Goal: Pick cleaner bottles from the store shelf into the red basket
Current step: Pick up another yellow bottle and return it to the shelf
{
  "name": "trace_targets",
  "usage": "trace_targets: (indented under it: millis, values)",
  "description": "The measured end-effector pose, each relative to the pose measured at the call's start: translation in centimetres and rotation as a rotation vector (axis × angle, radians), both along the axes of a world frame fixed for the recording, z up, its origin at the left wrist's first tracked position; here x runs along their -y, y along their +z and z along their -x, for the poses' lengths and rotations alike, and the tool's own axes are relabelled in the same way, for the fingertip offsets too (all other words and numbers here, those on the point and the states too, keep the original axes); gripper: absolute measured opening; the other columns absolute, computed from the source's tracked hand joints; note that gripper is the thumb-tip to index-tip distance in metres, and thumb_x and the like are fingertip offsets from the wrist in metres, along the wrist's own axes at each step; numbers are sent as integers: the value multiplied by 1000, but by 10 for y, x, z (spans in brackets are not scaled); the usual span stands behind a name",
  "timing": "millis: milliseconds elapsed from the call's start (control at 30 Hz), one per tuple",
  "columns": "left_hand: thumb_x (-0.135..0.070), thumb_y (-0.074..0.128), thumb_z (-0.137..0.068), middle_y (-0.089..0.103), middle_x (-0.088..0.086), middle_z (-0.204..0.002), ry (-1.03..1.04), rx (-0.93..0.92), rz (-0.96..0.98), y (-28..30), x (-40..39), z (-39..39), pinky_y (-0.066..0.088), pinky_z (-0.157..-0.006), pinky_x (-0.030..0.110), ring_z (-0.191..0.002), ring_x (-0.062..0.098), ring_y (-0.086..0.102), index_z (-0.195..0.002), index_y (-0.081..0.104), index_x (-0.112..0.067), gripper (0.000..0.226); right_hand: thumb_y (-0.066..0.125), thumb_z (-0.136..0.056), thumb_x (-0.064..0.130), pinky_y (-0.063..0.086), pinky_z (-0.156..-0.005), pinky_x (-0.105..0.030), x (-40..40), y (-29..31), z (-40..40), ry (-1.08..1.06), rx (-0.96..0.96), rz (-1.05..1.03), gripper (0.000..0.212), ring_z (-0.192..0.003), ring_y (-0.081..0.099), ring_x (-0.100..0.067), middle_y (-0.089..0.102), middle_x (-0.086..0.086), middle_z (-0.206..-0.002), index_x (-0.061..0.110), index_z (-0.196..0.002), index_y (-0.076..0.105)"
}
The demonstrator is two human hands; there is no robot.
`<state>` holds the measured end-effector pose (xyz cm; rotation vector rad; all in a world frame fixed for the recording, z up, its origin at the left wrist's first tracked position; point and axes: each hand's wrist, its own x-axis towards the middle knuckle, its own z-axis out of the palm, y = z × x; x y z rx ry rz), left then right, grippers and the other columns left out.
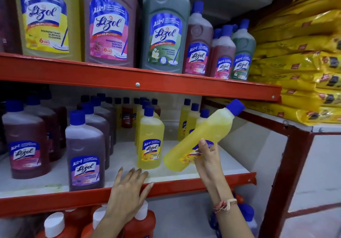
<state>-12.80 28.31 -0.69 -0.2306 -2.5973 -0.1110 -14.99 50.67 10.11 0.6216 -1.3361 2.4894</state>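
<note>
My right hand (207, 159) grips a yellow cleaner bottle (208, 132) by its lower body; the bottle is tilted, its blue cap pointing up and right, lifted off the middle shelf. My left hand (129, 188) is open, fingers spread, hovering at the red front edge of the middle shelf (184, 184), just below another yellow bottle (150, 140) that stands upright. More yellow bottles (191, 119) stand behind. The red basket is not in view.
Purple bottles (85, 151) and a dark pink bottle (25, 141) fill the middle shelf's left side. Large bottles (108, 22) stand on the upper shelf (137, 82). Red bottles with white caps (142, 223) sit below. Yellow packets (304, 68) are stacked at right.
</note>
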Motion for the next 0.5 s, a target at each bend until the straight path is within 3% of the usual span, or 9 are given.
trace_targets:
  millis: [133,233,333,400,500]
  values:
    - [-57,11,-96,72,2,-108,-3,3,-1,0,-1,0,27,-104,47,-106,22,64,-109,65,-23,65,91,-51,43,58,-77,-42,-10,-7,8,101,10,9,110,-98,64,-28,64,-11,-111,4,-138,37]
    - [-57,12,-96,71,2,-110,-4,22,-2,1,-1,-1,26,-104,46,-108,22,64,-109,65,-23,64,93,-48,39,59,-76,-41,-26,-8,16,85,12,-100,99,-92,68,-26,71,-8,-100,4,-128,46]
    - [-57,14,-96,71,3,-112,4,31,-3,0,-1,-1,24,-106,46,-108,21,64,-110,67,-24,64,94,-46,39,61,-63,-41,-45,-6,23,3,16,-273,85,-81,71,-27,75,-6,-92,9,-115,55]
    - [-57,16,-95,72,4,-112,6,29,-7,0,-1,-1,24,-106,46,-108,22,64,-110,68,-24,63,95,-40,42,60,-54,-40,-57,-4,29,-58,51,-356,89,-76,72,-27,76,-7,-91,11,-115,56]
    - [-56,17,-95,71,4,-113,-4,14,-11,-1,-1,0,23,-107,47,-110,22,63,-111,67,-24,61,95,-38,42,60,-60,-37,-74,-8,42,-143,108,-422,99,-85,72,-29,73,-13,-104,10,-122,53]
